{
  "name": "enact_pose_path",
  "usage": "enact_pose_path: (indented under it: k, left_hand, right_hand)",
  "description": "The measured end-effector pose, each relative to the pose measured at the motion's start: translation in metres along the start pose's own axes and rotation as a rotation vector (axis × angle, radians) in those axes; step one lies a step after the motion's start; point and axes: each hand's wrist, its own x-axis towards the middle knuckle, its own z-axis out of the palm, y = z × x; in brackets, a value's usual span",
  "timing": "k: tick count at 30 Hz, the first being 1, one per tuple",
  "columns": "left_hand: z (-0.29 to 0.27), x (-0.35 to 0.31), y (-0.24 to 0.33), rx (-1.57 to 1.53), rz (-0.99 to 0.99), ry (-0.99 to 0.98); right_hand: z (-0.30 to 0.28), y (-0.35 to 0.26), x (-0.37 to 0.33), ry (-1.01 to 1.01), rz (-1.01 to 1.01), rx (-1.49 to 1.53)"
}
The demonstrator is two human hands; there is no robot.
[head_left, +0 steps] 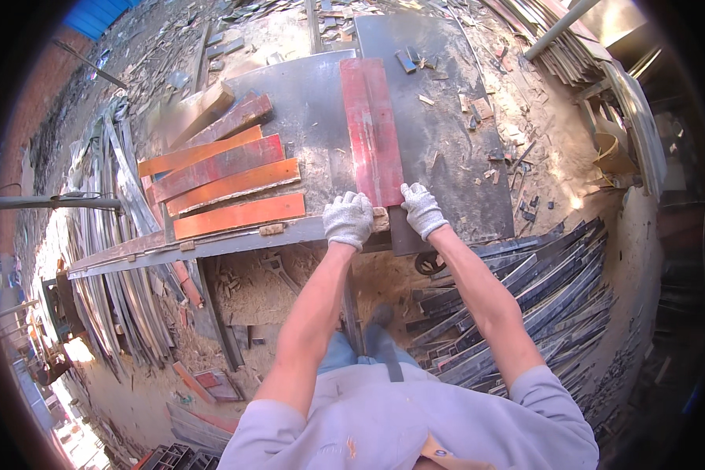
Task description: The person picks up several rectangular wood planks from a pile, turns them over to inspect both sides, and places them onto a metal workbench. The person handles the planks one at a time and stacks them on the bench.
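Observation:
A long red board (370, 129), scuffed pale along its length, lies on a dark metal-looking worktable (309, 110), pointing away from me. At its near left corner my left hand (348, 220), in a grey-white knit glove, has its fingers curled closed against the edge. My right hand (421, 211), gloved the same way, is closed at the near right corner. Both thumbs and the undersides of the fingers are hidden. A dark strip (405, 235) juts past the table's front edge between my hands.
Left on the table lie several orange and red boards (239, 188), fanned out. Small offcuts (406, 61) and sawdust lie at the far right. Long dark strips (525, 286) are piled below right. Pale strips (121, 258) heap up at left, near a metal pole (55, 203).

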Motion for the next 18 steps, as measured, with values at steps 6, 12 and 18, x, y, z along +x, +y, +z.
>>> enact_pose_path:
  k: [6,12,18]
  left_hand:
    - [0.024,-0.006,-0.016,-0.042,0.001,0.100]
    - [0.032,-0.010,-0.022,-0.039,-0.032,0.052]
    - [0.025,-0.013,-0.021,-0.008,-0.015,0.031]
  right_hand:
    - [0.025,0.001,0.003,-0.039,-0.001,-0.010]
    - [0.045,0.001,0.005,-0.015,-0.015,-0.048]
    - [0.043,-0.004,0.007,-0.018,0.036,-0.054]
